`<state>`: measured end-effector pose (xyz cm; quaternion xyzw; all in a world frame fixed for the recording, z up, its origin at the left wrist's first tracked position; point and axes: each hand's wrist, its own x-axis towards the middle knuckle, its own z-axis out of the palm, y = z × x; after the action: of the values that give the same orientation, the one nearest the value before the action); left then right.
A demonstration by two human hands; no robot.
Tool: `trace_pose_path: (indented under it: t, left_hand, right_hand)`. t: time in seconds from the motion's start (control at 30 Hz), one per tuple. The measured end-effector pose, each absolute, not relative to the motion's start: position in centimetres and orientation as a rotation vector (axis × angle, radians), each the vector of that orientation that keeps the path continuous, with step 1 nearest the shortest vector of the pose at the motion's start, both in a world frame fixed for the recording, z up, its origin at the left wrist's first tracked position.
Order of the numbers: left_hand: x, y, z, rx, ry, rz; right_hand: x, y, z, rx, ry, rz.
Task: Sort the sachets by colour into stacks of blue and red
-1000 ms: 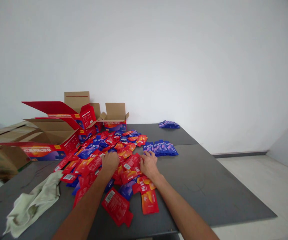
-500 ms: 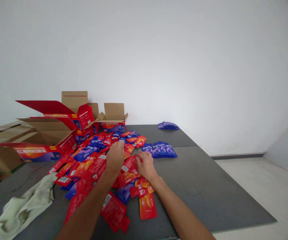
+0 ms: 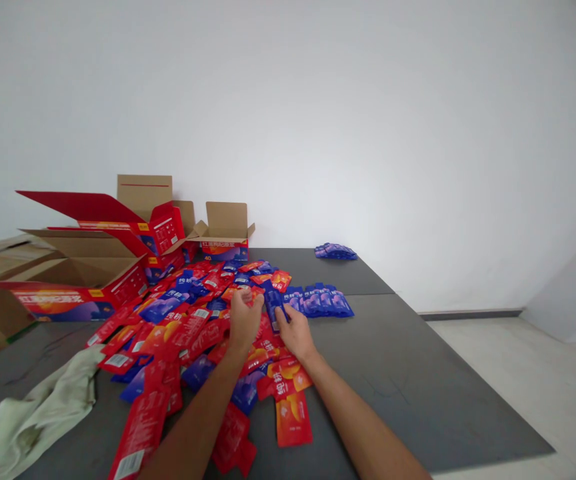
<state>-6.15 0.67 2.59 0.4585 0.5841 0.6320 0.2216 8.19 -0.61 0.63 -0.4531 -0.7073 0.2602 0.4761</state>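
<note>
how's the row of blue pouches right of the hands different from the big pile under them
The row of blue pouches is all one colour; the big pile mixes red and blue. The row overlaps neatly in a line, while the pile lies scattered at all angles. The row lies beyond the right hand, which grips a blue pouch; the left hand is over the pile. Both lie on the dark table.

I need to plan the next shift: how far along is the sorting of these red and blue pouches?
Early on, it seems. Done: a row of blue pouches lies beside the pile and a smaller blue stack sits at the table's far edge. In hand: the right hand lifts one blue pouch; the left hand hovers open. Left: the large mixed pile.
</note>
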Motion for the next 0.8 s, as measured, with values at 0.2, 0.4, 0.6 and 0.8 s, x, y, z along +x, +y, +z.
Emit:
trace_pose_path:
  t: [0.2,0.4,0.6,0.8]
  left_hand:
    - [-3.7,0.2,0.6,1.365,1.281,1.528]
    - [-4.5,0.6,-0.4,1.293,1.291,1.553]
    - [-5.1,0.8,-1.2,1.246,1.381,1.531]
    - [-4.8,0.7,-1.0,1.357,1.442,1.458]
  right_hand:
    - [8.2,-0.4,-0.1,-1.063,-1.766,0.565]
    - [7.6,-0.1,-2.1,-1.165,-1.884,0.405]
    - [6.9,-0.9,-2.2,-1.349,-1.874,0.246]
    - [6.8,-1.9,-1.0,-1.52,-1.923,0.083]
